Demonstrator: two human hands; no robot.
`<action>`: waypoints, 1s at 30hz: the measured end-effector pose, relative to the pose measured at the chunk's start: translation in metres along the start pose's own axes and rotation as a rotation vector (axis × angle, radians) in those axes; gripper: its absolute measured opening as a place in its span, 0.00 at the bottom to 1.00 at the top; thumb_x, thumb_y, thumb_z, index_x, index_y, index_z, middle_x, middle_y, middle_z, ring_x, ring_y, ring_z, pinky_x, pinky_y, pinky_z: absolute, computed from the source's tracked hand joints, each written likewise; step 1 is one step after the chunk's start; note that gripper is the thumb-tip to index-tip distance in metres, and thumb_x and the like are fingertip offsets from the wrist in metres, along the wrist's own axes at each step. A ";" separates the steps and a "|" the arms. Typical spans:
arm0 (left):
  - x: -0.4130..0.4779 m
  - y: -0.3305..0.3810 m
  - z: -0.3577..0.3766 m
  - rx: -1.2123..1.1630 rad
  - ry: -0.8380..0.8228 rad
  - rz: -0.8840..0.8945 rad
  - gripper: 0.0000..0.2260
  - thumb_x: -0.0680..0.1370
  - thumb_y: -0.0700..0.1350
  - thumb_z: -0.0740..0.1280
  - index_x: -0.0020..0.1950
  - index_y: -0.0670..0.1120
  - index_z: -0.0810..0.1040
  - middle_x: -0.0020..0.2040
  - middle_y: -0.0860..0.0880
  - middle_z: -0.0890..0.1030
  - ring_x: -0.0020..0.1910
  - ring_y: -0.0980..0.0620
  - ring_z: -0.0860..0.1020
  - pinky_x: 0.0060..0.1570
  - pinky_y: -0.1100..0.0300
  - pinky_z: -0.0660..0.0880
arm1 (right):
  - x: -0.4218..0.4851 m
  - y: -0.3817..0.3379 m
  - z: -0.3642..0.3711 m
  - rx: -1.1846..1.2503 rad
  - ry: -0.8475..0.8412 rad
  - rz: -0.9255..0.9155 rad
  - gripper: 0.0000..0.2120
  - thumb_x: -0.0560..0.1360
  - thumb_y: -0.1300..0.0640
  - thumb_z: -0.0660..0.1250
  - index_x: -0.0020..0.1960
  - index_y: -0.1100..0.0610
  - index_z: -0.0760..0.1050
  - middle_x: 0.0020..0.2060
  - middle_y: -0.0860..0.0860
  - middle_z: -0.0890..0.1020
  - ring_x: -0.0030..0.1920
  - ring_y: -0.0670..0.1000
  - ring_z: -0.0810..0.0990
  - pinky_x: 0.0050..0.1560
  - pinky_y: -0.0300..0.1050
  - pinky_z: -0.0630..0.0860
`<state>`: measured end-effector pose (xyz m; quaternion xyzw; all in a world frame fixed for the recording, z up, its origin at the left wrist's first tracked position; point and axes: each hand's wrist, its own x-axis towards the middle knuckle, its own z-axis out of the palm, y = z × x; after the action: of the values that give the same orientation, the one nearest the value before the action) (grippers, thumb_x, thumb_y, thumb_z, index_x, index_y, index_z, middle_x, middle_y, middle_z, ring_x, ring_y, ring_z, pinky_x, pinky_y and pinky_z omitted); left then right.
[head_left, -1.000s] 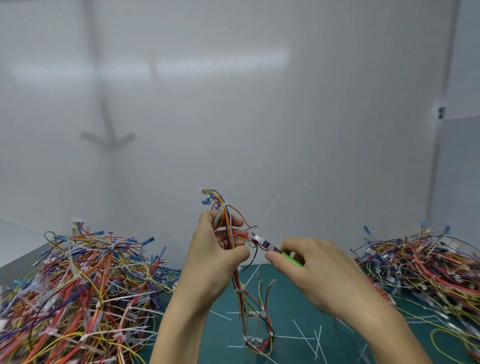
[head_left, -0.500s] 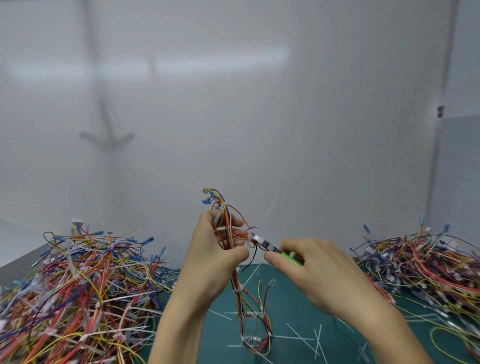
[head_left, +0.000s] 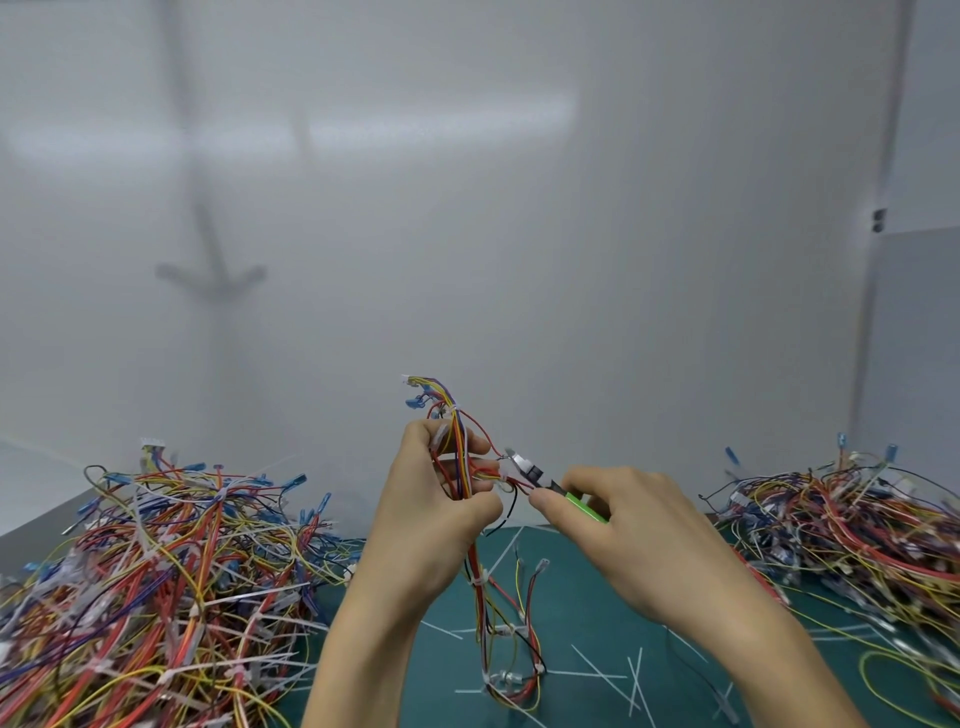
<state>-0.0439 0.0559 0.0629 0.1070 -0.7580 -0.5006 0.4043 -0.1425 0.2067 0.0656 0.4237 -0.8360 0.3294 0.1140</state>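
My left hand (head_left: 434, 512) grips a bundle of coloured wires (head_left: 457, 452) upright above the green mat. The bundle's top ends with blue connectors stick out above my fingers, and its lower part hangs down to the mat with white cable ties round it. My right hand (head_left: 631, 530) holds small cutters with green handles (head_left: 584, 506). Their metal jaws (head_left: 524, 470) point left at the bundle, right beside my left fingers. Whether the jaws touch a tie I cannot tell.
A big heap of tangled wire harnesses (head_left: 156, 582) fills the left of the green mat (head_left: 582, 623). Another heap (head_left: 852, 535) lies at the right. Cut white cable tie pieces (head_left: 602, 670) are scattered on the mat between my arms. A white wall stands behind.
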 end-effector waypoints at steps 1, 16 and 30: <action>0.000 0.000 0.000 0.001 0.001 -0.001 0.19 0.68 0.29 0.68 0.53 0.47 0.73 0.44 0.54 0.82 0.45 0.58 0.82 0.41 0.68 0.77 | 0.000 0.000 0.000 0.011 0.011 0.002 0.25 0.75 0.31 0.55 0.39 0.51 0.73 0.27 0.51 0.71 0.30 0.48 0.69 0.30 0.44 0.62; 0.001 -0.002 -0.006 -0.058 0.127 -0.096 0.08 0.75 0.36 0.69 0.52 0.47 0.78 0.48 0.48 0.83 0.46 0.51 0.83 0.51 0.50 0.81 | 0.005 0.007 -0.003 0.183 0.213 0.066 0.26 0.75 0.31 0.53 0.35 0.53 0.67 0.26 0.50 0.73 0.32 0.52 0.72 0.33 0.47 0.67; 0.004 -0.007 -0.014 -0.182 0.167 -0.045 0.08 0.78 0.34 0.66 0.48 0.46 0.79 0.43 0.52 0.86 0.42 0.56 0.84 0.46 0.61 0.81 | 0.003 0.005 0.005 0.098 -0.204 0.028 0.24 0.75 0.29 0.55 0.44 0.49 0.75 0.38 0.49 0.83 0.41 0.50 0.81 0.49 0.52 0.79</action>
<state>-0.0382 0.0416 0.0613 0.1282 -0.6706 -0.5654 0.4628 -0.1476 0.2034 0.0607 0.4483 -0.8321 0.3266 0.0026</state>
